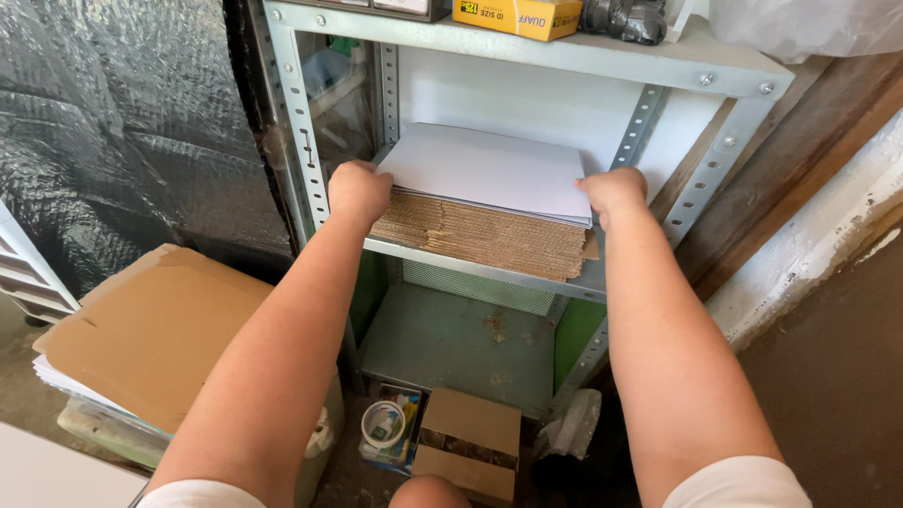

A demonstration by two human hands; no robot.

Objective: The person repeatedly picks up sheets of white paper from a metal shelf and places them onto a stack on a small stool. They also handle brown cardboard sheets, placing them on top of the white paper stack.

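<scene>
A stack of flat cardboard sheets [489, 235] with white faces on top lies on the middle shelf of a grey metal rack [470, 271]. My left hand [356, 191] grips the stack's left end, fingers curled around its edge. My right hand [614, 191] grips the right end the same way. Both arms reach forward from below. The topmost sheet is white; the brown corrugated edges show along the front.
A yellow box [515, 16] and a black bag sit on the top shelf. Silver bubble wrap [113, 122] hangs at left. A brown cardboard sheet [155, 329] lies on a pile at lower left. A small carton [467, 442] and a tape roll [383, 423] sit on the floor.
</scene>
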